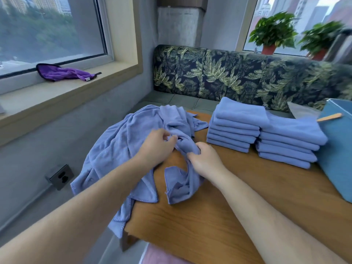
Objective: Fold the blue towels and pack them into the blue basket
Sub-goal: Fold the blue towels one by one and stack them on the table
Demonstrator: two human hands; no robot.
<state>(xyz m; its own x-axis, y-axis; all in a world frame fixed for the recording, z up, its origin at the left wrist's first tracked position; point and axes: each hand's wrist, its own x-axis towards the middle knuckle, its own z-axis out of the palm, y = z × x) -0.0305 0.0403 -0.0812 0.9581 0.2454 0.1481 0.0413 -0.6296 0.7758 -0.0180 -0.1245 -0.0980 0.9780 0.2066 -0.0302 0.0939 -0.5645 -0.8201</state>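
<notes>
Far up-left of the grip, a crumpled purple cloth with dark trim (63, 72) lies on the pale windowsill (62, 92). Beyond it runs a dark leaf-patterned bench backrest (238, 77); two leafy green potted plants (274, 33) stand up-right. Underneath, an orange-brown wooden tabletop (219, 216).

Rumpled blue towels (122, 147) beside folded stacks (262, 132)

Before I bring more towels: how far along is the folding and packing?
Two folded stacks sit on the table beside the basket. Both hands, left and right, grip one crumpled towel. The loose pile remains unfolded; I see none packed.
</notes>
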